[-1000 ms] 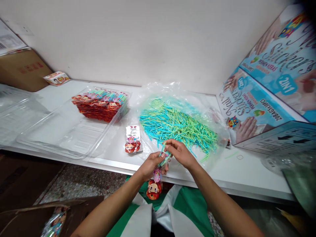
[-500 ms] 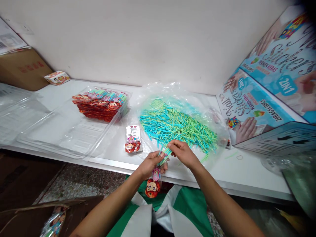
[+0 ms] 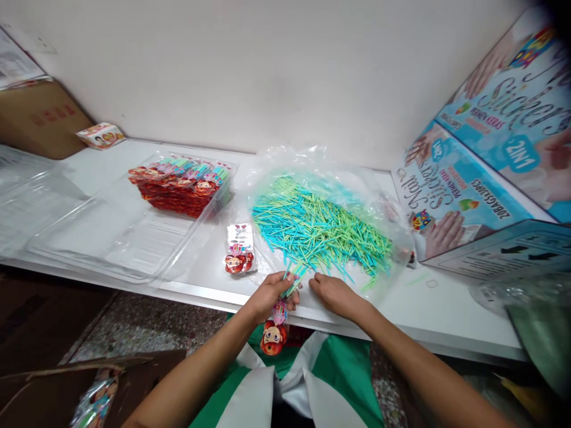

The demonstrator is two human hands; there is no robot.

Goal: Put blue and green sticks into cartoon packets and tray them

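My left hand (image 3: 271, 295) is closed around a small packet with a red-haired cartoon face (image 3: 273, 337) dangling below the fingers. Thin green and blue sticks (image 3: 295, 278) poke out of the packet's top, above my thumb. My right hand (image 3: 333, 293) rests by the table's front edge, fingers curled together and apart from the packet; what they hold, if anything, is hidden. Just beyond both hands lies a heap of loose green and blue sticks (image 3: 321, 223) on a clear plastic bag (image 3: 294, 157). Left of it sits a small stack of flat packets (image 3: 239, 248).
A clear plastic tray (image 3: 102, 270) on the left holds many red-faced packets (image 3: 178, 187) at its far right. Printed boxes (image 3: 473, 178) stand at the right. At the back left are a brown carton (image 3: 40, 122) and a small box (image 3: 102, 136).
My right hand has moved off the sticks at the packet's top, slightly right and down toward the table. My left hand keeps hold of the packet in nearly the same place.
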